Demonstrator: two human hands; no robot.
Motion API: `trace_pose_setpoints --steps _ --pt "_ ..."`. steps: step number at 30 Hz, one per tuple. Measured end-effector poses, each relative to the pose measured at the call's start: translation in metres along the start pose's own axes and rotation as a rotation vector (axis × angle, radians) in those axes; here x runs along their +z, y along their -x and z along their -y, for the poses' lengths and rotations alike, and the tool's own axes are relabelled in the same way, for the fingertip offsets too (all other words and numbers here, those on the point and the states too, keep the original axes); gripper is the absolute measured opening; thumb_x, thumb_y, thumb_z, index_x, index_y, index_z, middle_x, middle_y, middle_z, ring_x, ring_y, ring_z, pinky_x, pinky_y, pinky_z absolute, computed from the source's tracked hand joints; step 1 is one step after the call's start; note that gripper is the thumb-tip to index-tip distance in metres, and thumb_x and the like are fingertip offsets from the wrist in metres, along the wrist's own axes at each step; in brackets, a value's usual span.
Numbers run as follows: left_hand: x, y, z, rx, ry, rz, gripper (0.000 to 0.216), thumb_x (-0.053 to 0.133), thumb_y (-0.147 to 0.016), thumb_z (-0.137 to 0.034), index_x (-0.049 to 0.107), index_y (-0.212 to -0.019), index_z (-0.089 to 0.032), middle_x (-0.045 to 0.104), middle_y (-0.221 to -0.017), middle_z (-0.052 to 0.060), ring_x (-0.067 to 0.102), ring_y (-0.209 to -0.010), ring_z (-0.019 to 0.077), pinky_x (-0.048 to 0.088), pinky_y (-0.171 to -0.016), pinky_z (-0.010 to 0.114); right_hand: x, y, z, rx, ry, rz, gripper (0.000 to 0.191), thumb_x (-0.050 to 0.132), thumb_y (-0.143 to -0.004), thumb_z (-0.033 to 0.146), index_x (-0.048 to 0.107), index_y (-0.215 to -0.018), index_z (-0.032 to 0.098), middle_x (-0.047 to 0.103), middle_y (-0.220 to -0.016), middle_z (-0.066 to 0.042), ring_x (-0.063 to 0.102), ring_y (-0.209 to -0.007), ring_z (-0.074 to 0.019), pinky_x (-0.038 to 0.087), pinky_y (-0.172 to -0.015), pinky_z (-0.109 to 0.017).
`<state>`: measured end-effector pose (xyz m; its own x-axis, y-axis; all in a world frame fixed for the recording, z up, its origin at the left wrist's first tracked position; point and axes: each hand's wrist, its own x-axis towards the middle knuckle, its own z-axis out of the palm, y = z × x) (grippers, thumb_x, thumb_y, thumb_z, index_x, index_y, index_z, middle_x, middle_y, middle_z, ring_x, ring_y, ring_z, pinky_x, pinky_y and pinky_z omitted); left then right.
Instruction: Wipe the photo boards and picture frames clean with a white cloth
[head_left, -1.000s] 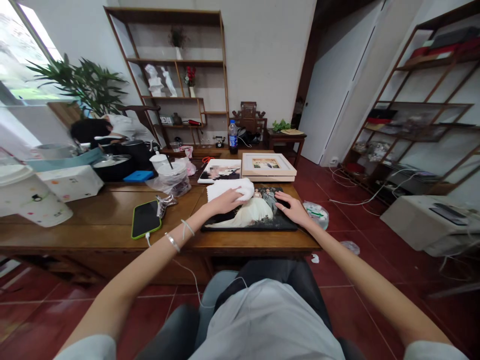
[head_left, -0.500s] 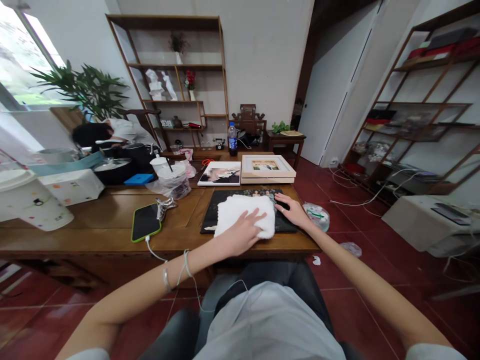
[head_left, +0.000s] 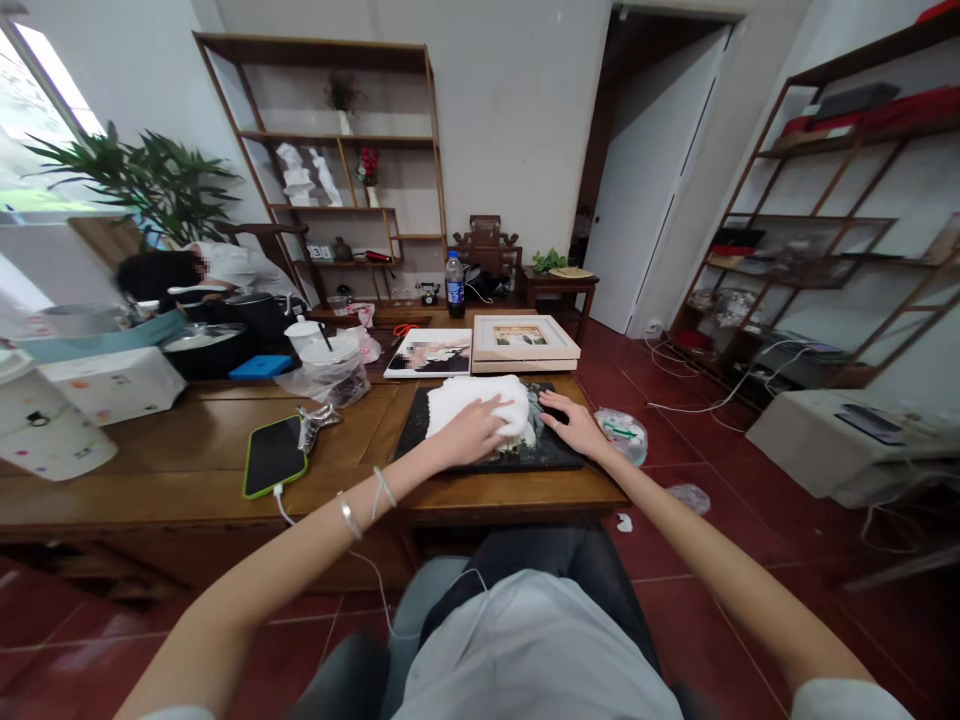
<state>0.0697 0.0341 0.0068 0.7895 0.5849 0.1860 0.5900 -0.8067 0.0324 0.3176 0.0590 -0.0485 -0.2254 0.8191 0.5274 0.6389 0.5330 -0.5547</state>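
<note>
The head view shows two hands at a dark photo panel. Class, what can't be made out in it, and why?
Head view: the middle of the photo panel, covered by the white cloth and left hand.
Head view: whether that hand grips or merely presses, hidden by its own back.
Head view: the patterned cup's left side, cut off by the picture's edge.
Head view: the bottle's label wording, too small.

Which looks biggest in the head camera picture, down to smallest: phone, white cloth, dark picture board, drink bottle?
Largest to smallest:
dark picture board, partly covered
white cloth
phone
drink bottle, though it stands farther back
</note>
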Motion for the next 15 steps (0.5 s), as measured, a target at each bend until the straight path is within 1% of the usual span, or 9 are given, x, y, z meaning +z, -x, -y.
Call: trace_pose_setpoints --steps 4,8,10,12,15 --pt "0.012 -0.024 0.025 -0.089 -0.05 -0.07 0.033 0.04 -0.097 -0.032 0.065 -0.11 -0.015 0.05 -0.138 0.014 0.036 -0.135 0.0293 0.032 -0.108 0.046 -0.002 -0.001 0.001 0.0 -0.008 0.011 0.035 0.06 -0.082 0.031 0.068 -0.114 0.019 0.062 -0.126 -0.01 0.052 -0.124 -0.0242 0.036 -0.11 -0.045" --pt "0.017 -0.037 0.031 -0.109 -0.065 -0.111 0.033 0.04 -0.097 -0.031 0.062 -0.116 -0.014 0.043 -0.143 0.015 0.035 -0.136 0.0293 0.032 -0.108 0.047 -0.003 -0.001 0.002 -0.013 -0.02 0.033 0.037 0.059 -0.083 0.033 0.067 -0.115 0.016 0.061 -0.127 -0.012 0.051 -0.126 -0.0235 0.036 -0.11 -0.043" --pt "0.017 -0.04 0.026 -0.097 -0.073 -0.105 0.032 0.04 -0.096 -0.029 0.062 -0.117 -0.015 0.041 -0.145 0.014 0.034 -0.136 0.0298 0.031 -0.108 0.048 -0.003 -0.002 0.001 -0.002 -0.021 0.03 0.037 0.059 -0.083 0.033 0.067 -0.115 0.017 0.061 -0.127 -0.011 0.05 -0.126 -0.0237 0.035 -0.111 -0.043" --pt "0.016 -0.04 0.017 -0.082 -0.082 -0.087 0.032 0.041 -0.096 -0.028 0.063 -0.115 -0.015 0.042 -0.145 0.013 0.035 -0.136 0.0309 0.031 -0.108 0.049 -0.002 -0.002 0.0 0.013 -0.027 0.025 0.036 0.059 -0.082 0.032 0.067 -0.115 0.019 0.061 -0.128 -0.01 0.05 -0.126 -0.0239 0.034 -0.111 -0.044" --pt "0.012 -0.03 -0.01 -0.059 -0.109 -0.036 0.029 0.043 -0.094 -0.024 0.065 -0.112 -0.016 0.04 -0.146 0.012 0.033 -0.136 0.0328 0.032 -0.106 0.053 -0.002 -0.003 -0.002 0.035 -0.055 0.028 0.034 0.054 -0.085 0.028 0.068 -0.115 0.021 0.061 -0.128 -0.008 0.049 -0.128 -0.0233 0.033 -0.112 -0.045"
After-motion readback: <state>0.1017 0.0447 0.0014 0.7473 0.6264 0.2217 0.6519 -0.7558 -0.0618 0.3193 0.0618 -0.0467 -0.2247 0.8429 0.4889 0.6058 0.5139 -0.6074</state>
